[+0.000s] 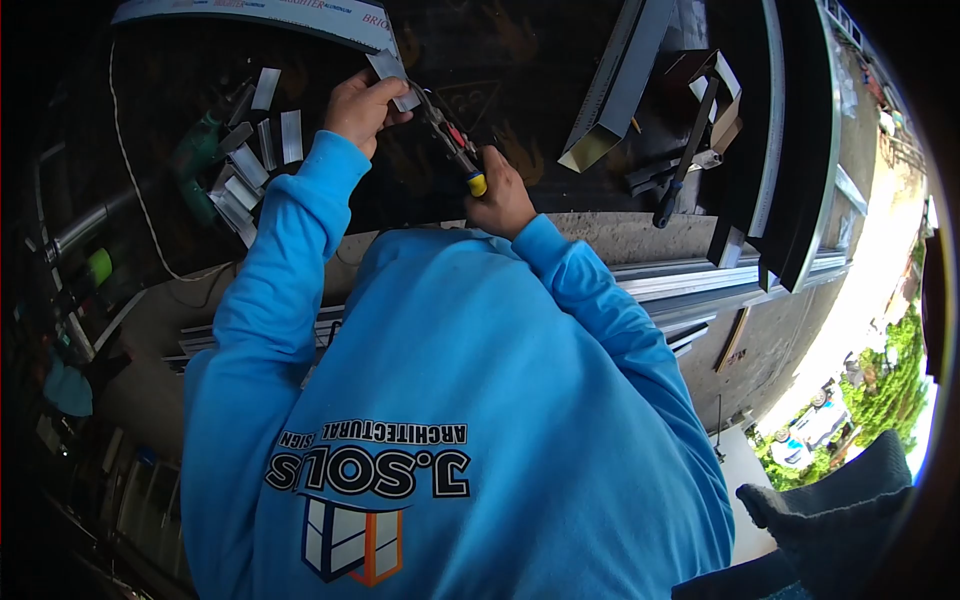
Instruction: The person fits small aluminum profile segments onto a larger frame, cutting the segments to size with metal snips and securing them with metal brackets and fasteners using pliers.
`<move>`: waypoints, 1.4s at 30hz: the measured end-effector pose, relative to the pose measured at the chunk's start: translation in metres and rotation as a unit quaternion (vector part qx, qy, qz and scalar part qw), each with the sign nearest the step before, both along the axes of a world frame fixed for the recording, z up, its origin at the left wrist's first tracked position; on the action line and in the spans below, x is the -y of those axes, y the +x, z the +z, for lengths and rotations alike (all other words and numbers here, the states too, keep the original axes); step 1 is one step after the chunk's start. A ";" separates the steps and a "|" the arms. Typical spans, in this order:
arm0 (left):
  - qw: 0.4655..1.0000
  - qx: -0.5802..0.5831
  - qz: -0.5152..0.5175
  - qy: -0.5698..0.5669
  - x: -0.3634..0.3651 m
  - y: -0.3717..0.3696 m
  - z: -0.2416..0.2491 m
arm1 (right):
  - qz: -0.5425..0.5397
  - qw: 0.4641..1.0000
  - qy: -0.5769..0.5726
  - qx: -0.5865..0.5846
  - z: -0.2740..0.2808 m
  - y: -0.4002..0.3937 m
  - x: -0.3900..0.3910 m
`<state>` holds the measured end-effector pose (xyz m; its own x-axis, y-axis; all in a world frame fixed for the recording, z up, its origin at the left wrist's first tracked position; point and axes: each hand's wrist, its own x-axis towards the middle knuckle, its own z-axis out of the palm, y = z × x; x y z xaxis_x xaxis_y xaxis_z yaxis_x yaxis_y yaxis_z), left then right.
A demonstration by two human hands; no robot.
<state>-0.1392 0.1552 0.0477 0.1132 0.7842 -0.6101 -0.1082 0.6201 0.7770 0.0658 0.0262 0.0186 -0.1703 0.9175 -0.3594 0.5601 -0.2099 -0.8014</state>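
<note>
My left hand (365,108) pinches a small bent piece of sheet metal (388,68) between thumb and fingers, above the dark work table. In my right hand (500,195) is a pair of tin snips (445,128), with a red part in the middle and a yellow handle end. The jaws of the snips point up and left, right at the edge of the metal piece. Just beyond the left hand lies a long metal profile (290,15) with printed protective film.
Short cut metal pieces (240,190) lie by a green power drill (200,150) at left. A white cord (125,150) crosses there. To the right are a long metal channel (615,100), an open cardboard box (725,110) and a blue-handled tool (670,200). Long profiles (690,280) lie below the table edge.
</note>
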 end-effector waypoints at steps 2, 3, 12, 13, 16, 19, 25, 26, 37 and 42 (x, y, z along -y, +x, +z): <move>1.000 0.002 -0.007 0.003 -0.004 0.006 0.004 | -0.007 1.000 0.012 -0.016 0.004 0.002 -0.001; 1.000 0.001 -0.011 -0.003 -0.002 0.009 0.007 | -0.006 1.000 0.013 -0.014 0.006 0.003 0.003; 0.999 0.003 -0.032 -0.001 -0.003 0.016 0.015 | -0.033 0.997 0.061 -0.031 0.002 0.001 0.003; 0.999 0.002 -0.033 -0.001 -0.004 0.015 0.014 | -0.030 0.998 0.059 -0.022 0.000 0.001 0.001; 0.999 -0.011 -0.035 -0.007 -0.005 0.013 0.015 | -0.038 0.998 0.057 -0.016 -0.010 -0.002 0.004; 0.999 -0.015 -0.025 -0.017 -0.005 0.011 0.009 | -0.044 0.998 0.054 -0.004 -0.012 -0.004 0.001; 0.998 -0.019 -0.050 -0.031 -0.005 0.015 0.013 | -0.056 0.993 0.104 0.001 0.002 -0.005 0.007; 0.998 -0.013 -0.057 -0.027 -0.005 0.016 0.013 | -0.052 0.994 0.099 0.006 0.005 -0.003 0.006; 0.997 -0.027 -0.064 -0.024 -0.010 0.020 0.016 | -0.072 0.994 0.083 0.012 -0.007 -0.005 0.002; 0.993 -0.057 -0.102 -0.027 -0.007 0.023 0.016 | -0.070 0.993 0.098 0.004 -0.001 -0.002 0.004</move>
